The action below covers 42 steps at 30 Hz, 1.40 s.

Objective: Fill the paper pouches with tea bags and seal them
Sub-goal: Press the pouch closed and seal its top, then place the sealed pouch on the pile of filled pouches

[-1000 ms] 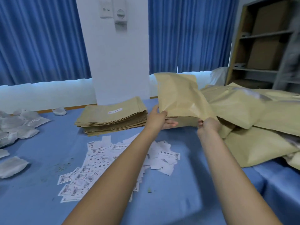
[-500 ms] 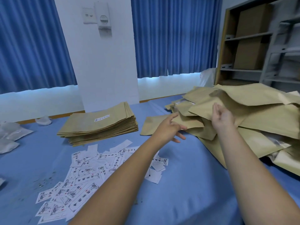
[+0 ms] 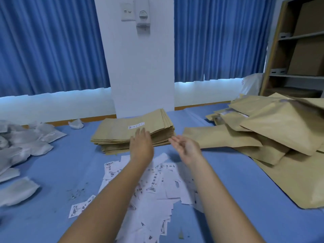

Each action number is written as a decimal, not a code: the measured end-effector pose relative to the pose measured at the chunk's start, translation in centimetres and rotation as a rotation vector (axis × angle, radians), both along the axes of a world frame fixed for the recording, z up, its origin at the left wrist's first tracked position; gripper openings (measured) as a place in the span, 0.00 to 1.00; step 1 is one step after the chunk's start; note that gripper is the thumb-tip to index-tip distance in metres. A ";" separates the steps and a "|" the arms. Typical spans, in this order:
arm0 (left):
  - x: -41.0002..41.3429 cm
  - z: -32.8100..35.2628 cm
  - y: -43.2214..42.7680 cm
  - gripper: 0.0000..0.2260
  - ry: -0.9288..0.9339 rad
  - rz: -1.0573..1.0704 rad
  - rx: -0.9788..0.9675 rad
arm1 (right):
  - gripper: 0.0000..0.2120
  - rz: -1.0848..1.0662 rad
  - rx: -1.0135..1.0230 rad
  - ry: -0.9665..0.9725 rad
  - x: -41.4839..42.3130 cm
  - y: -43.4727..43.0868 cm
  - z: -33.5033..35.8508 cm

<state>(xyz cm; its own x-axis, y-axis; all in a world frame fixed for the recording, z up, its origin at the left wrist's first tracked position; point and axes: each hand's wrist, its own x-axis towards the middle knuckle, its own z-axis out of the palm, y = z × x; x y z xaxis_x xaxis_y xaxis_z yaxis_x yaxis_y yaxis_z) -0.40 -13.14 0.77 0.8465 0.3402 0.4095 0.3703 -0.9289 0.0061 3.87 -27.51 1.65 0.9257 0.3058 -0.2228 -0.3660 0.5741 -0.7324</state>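
Looking down over a blue-covered table [image 3: 52, 181], with two bare forearms reaching forward from the bottom edge. At 9 o'clock, white see-through tea bags [image 3: 26, 148] lie in a loose pile on the cloth. At 12 o'clock sits a neat stack of flat brown paper pouches [image 3: 115, 137]. A small white label [image 3: 136, 125] sits on the top pouch, its print too blurred to read.

The left hand [image 3: 142, 144] is palm down with fingers straight and close together, over the near edge of the stack, at 6 o'clock from the label. Whether it touches the paper cannot be told. The right hand [image 3: 185, 146] is just beside the stack's right corner, palm turned partly up, fingers relaxed and slightly spread, holding nothing.

At 6 o'clock, under both forearms, scattered white printed slips [image 3: 168, 192] overlap on the cloth. They carry dark marks and small characters that cannot be read. At 3 o'clock lies a heap of bulging brown pouches [image 3: 280, 130], their contents hidden. At 2 o'clock, a shelf unit [image 3: 273, 50] holds plain brown cardboard boxes [image 3: 308, 55]. Behind the table stand a white pillar [image 3: 140, 81] and blue curtains [image 3: 52, 46].
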 end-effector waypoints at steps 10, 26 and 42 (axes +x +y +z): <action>0.6 -3.5 8.5 0.23 0.091 0.002 0.178 | 0.11 0.239 -0.093 0.049 -2.0 9.7 -5.6; -12.4 -2.4 11.7 0.20 -0.316 -0.272 -0.277 | 0.10 0.287 -0.227 -0.194 -5.4 8.2 -2.5; -12.4 -3.6 8.9 0.14 -0.227 -0.402 -0.579 | 0.12 0.252 -0.146 -0.208 -7.9 11.1 -4.1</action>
<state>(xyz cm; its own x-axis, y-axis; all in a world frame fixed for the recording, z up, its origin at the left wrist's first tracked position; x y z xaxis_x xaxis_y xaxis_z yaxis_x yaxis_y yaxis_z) -12.81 -4.26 -2.84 0.8670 0.2362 0.4388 -0.0669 -0.8175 0.5721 -4.02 -16.43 -2.45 0.8554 0.5090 -0.0961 -0.3175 0.3687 -0.8736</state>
